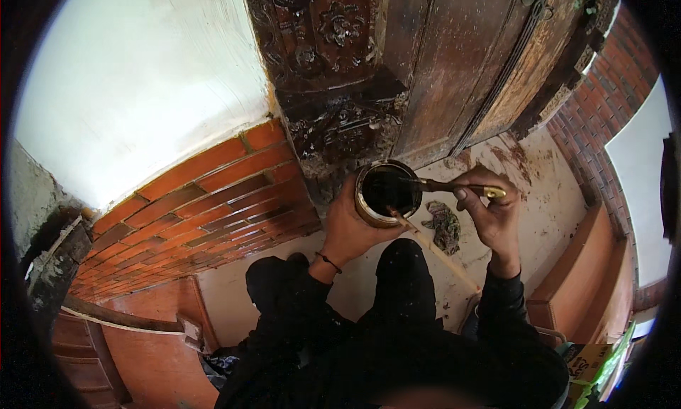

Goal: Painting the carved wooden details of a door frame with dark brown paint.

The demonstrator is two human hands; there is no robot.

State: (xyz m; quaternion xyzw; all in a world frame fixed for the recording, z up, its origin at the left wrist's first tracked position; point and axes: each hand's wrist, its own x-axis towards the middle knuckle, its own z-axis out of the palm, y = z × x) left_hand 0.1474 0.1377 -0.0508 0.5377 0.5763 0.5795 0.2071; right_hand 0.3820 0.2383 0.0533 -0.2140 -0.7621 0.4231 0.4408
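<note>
My left hand point(346, 230) is wrapped round a round can point(363, 209) and holds it up in front of my knees. Dark, glossy liquid point(386, 189) fills part of the can. A thin wooden stick point(445, 256) leans out over the can's near rim. From the right, my right hand point(491, 214) grips the handle of a paintbrush point(443, 187). The brush's front end is over the can's opening, and its bristles cannot be made out against the dark liquid. Beyond the can stands carved dark wood point(342, 29) with a wet-looking shine, beside a worn wooden door point(461, 61).
A crumpled rag point(443, 227) lies on the pale, stained floor point(553, 189). Glossy orange brick point(213, 196) runs below a white wall point(156, 90) on the left. Terracotta steps point(578, 267) rise at right. A cardboard box point(587, 359) sits at lower right.
</note>
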